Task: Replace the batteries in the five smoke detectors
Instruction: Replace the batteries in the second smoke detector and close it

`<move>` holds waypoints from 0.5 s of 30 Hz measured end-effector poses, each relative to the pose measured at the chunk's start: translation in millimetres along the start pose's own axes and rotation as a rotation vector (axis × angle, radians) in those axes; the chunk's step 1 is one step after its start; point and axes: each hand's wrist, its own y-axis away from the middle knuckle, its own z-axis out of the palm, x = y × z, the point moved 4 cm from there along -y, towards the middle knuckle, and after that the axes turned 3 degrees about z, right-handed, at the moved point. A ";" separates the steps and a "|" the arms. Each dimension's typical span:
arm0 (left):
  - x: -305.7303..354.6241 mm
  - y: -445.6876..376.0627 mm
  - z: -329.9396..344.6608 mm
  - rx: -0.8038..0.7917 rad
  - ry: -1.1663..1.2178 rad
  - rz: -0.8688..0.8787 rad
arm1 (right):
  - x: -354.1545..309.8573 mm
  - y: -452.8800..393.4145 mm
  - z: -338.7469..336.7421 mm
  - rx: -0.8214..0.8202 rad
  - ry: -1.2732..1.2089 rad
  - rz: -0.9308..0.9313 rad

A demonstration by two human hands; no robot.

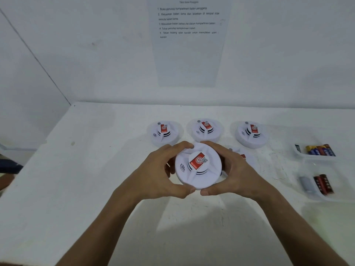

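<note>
We work at a white surface (96, 169), with a printed sheet (189, 41) on the wall beyond our hands. Three detectors (205, 130) wait in a row just past our fingers, a fourth (244, 157) hidden largely behind the right hand (233, 172). Trays of batteries (320, 150) sit well to its right, within reach. Left hand (156, 172) and right curl round the rim of the lifted detector (197, 167), probably to twist it open.
</note>
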 end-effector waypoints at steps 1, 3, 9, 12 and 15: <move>-0.5 -0.5 -0.7 0.000 -0.011 0.013 | -0.2 -0.4 0.8 0.002 -0.002 0.002; -1.3 -1.8 -1.5 -0.002 -0.029 0.027 | 1.0 -0.7 1.6 0.006 -0.008 0.003; -2.1 -2.6 0.7 -0.005 -0.014 0.036 | 3.9 -0.8 2.0 0.000 -0.015 0.013; -1.8 -3.5 1.0 -0.008 -0.015 0.038 | 4.9 -1.1 1.7 0.001 -0.024 0.015; -1.7 -5.9 0.8 -0.006 -0.015 0.042 | 2.9 -2.6 -1.1 -0.003 -0.033 0.005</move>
